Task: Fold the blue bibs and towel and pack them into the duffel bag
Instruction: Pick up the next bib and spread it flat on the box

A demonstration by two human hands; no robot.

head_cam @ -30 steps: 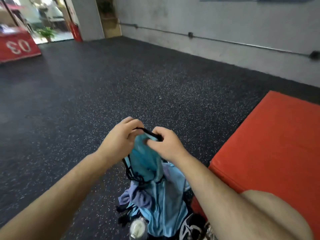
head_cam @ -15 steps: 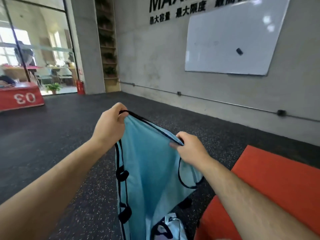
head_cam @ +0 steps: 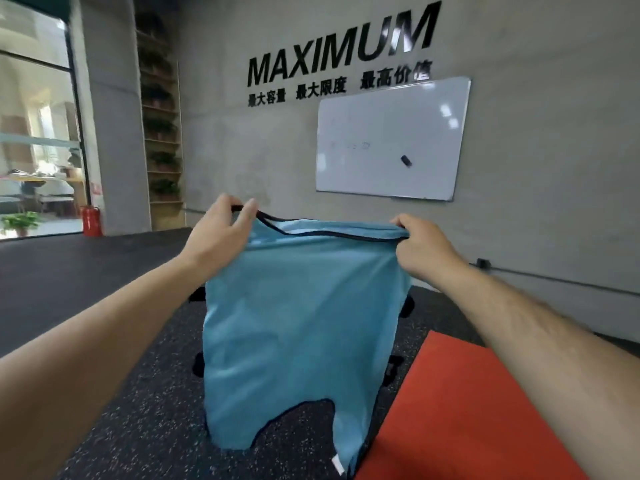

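**Speckled floor, one mat**

A dark rubber floor (head_cam: 121,410), flecked with pale specks, runs back to the grey wall. An orange-red mat (head_cam: 467,410) lies flat on it at lower right. A red fire extinguisher (head_cam: 91,221) stands at its far left edge beside the pillar.

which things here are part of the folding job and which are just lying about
Job: blue bib, pinched at its top edge by left hand and right hand.
Lying about: red mat, whiteboard, fire extinguisher, potted plant.
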